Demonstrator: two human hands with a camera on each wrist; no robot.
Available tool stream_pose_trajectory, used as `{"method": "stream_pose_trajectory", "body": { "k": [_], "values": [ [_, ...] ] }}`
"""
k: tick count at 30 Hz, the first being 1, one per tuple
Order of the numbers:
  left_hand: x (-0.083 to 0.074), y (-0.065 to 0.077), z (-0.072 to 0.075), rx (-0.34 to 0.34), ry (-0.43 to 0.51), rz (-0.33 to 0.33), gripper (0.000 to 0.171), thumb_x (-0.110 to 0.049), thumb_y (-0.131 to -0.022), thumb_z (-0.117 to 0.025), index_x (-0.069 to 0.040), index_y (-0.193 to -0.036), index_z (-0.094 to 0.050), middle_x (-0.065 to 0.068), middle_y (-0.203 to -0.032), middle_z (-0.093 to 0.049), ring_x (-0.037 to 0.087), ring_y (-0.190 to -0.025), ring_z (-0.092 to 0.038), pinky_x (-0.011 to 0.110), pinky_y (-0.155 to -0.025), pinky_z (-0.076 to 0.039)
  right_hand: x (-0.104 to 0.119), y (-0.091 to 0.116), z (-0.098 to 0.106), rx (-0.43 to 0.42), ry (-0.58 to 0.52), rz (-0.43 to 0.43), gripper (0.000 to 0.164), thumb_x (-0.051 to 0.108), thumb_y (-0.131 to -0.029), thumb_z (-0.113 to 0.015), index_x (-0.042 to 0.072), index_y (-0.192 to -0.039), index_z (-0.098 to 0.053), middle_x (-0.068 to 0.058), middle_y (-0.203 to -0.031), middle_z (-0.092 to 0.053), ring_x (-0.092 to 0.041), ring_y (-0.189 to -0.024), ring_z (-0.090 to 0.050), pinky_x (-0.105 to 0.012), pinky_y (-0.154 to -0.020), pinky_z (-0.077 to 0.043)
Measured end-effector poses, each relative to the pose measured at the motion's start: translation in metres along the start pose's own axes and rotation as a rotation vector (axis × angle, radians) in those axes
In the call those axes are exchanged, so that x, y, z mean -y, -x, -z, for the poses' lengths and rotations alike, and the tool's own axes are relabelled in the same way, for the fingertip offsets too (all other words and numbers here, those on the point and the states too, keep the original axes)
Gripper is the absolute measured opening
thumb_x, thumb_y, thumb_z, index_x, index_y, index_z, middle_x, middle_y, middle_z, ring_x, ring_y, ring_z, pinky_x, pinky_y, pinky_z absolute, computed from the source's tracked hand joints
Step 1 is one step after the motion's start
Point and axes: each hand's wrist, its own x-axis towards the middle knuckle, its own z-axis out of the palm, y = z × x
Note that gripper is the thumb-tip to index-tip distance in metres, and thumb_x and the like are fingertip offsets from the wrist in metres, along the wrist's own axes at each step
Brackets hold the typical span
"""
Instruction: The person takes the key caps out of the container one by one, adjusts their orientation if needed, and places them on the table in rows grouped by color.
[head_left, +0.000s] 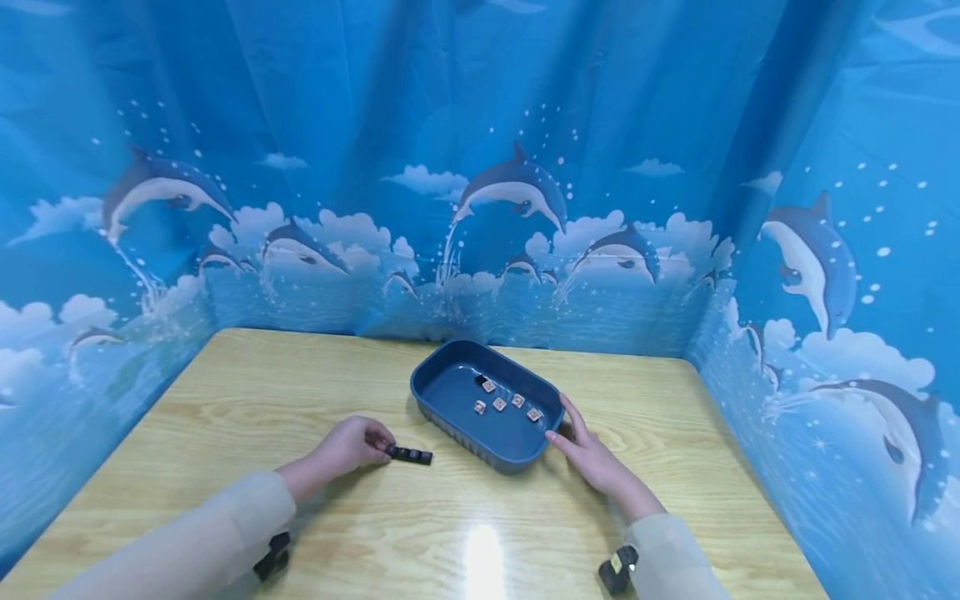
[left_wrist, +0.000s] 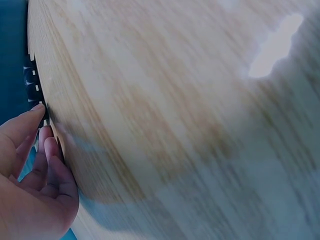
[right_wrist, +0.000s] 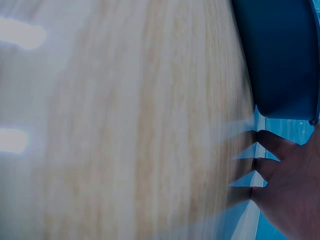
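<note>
Blue curtain (head_left: 465, 100) printed with leaping dolphins, clouds and water surrounds the far, left and right sides of a wood-grained counter (head_left: 360, 517). Glare shines on its near middle part. A dark blue tray (head_left: 453, 396) sits on the far half, a little right of the middle, turned at an angle so its right end lies nearer than its left. Inside, toward its far and right part, lie five pale blocks (head_left: 499, 404) with marks on top, apart from one another but for the farthest, which is right beside a black piece (head_left: 480, 380).

Left of the tray and nearer, a short row of black blocks (head_left: 412, 456) stretches rightward from the left hand (head_left: 356, 442), which pinches the row's left end between thumb and fingers. That row is outside the tray, low over the counter; whether it touches the wood is hard to tell. The right hand (head_left: 592, 458) is wide, thumb and fingers spread, touching the tray's right end. Both arms wear pale sleeves (head_left: 671, 550), with a small black device (head_left: 618, 569) at each wrist.
</note>
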Motion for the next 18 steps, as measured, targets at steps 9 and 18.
{"method": "stream_pose_trajectory", "body": {
  "k": [9, 18],
  "values": [
    [0.001, 0.0, 0.0, 0.005, 0.002, 0.003, 0.021, 0.003, -0.072, -0.082, -0.005, -0.089, -0.073, -0.003, -0.075, -0.064, 0.011, -0.072, -0.06, 0.03, -0.071, -0.053, 0.0, 0.0, 0.0, 0.002, 0.005, -0.004, 0.076, 0.046, -0.101, -0.048, 0.026, -0.158, -0.002, -0.025, -0.15, -0.034, -0.044, -0.138, -0.029, -0.066, -0.109, -0.015],
    [-0.007, -0.006, 0.014, 0.099, 0.007, -0.024, 0.029, 0.005, -0.071, -0.08, -0.001, -0.098, -0.07, 0.0, -0.076, -0.064, 0.013, -0.07, -0.059, 0.029, -0.062, -0.052, 0.0, 0.0, 0.001, 0.007, 0.009, -0.007, 0.076, 0.047, -0.101, -0.047, 0.028, -0.157, -0.001, -0.025, -0.151, -0.033, -0.045, -0.138, -0.028, -0.067, -0.109, -0.012]
  ]
}}
